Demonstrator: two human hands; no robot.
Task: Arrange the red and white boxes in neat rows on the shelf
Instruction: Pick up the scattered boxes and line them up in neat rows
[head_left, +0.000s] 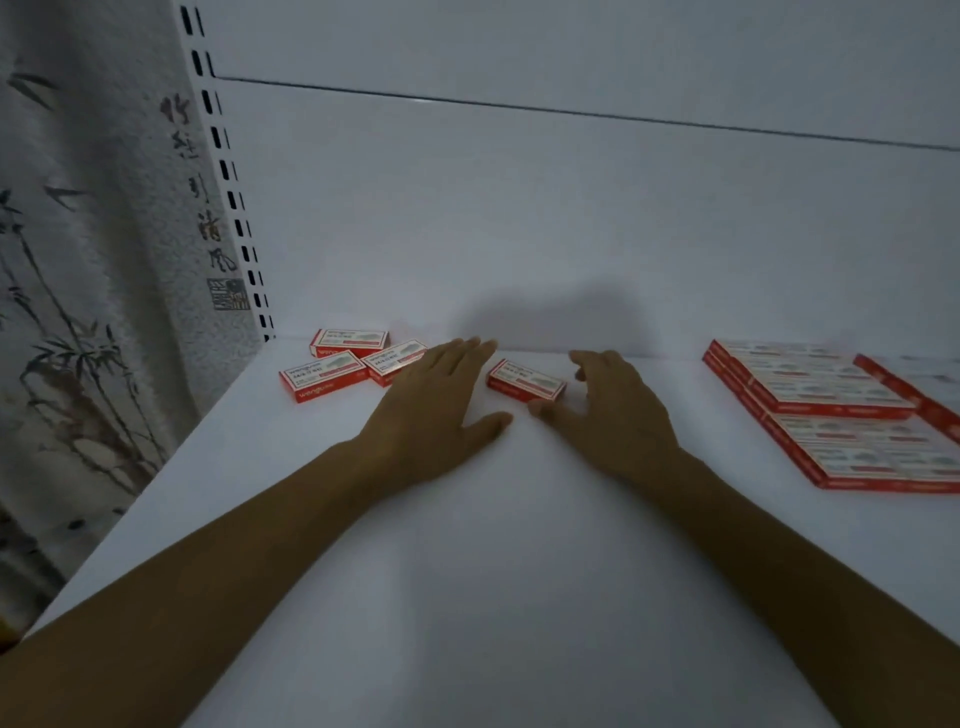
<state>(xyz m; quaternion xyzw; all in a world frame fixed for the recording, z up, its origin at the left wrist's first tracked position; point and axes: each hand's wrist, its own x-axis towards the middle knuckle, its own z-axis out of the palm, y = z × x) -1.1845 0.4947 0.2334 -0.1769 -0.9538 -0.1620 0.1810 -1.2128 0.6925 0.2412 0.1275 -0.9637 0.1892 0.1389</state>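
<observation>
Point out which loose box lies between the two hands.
The single box lying alone between the left hand and right hand. The other three loose boxes cluster to the left of the left hand.

Bare L hand & R hand, both forearms uncovered all the way to frame edge, entering at approx 7 and 5 o'clock. Long slim fingers.

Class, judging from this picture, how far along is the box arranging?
Done: the neat rows at the right. In hand: the right hand curves round a single box, not clearly gripping it; the left hand lies flat. Left: three loose boxes at back left.
</observation>
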